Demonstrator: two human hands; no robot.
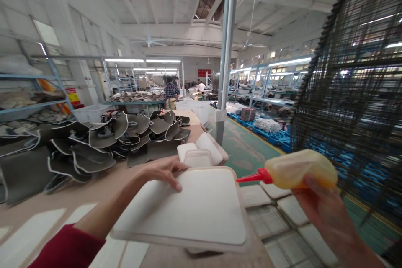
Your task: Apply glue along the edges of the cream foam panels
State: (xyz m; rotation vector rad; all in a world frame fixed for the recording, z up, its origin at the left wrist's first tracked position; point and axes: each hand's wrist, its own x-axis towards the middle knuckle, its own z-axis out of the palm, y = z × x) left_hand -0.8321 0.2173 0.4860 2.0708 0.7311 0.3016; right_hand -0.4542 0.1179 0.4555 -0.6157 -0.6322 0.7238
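The person's left hand (163, 173) is closed on the far edge of a white panel (201, 209), thumb on the upper face, while its other fingers curl over the far rim and are partly hidden. The panel is at the near middle of the scene, above the bench (69, 197), its face turned up. The right hand (323, 205) is wrapped around a squeeze bottle (304, 167) of yellowish contents, tipped on its side so that the red nozzle (256, 176) points left, its tip just beside the panel's far right corner. The work on this 1 panel appears to be underway rather than finished, since bottle and panel are both in hand; whether any liquid already lies along the rim cannot be told. More flat pale panels (34, 234) lie at the near left, others (292, 209) rest on a wire grid at the right, and a small group of panels (212, 148) overlaps farther along the bench. Which of these are done and which are left does not show. Dark curved pieces (91, 155) with light edges are heaped at the left, apart from both hands.
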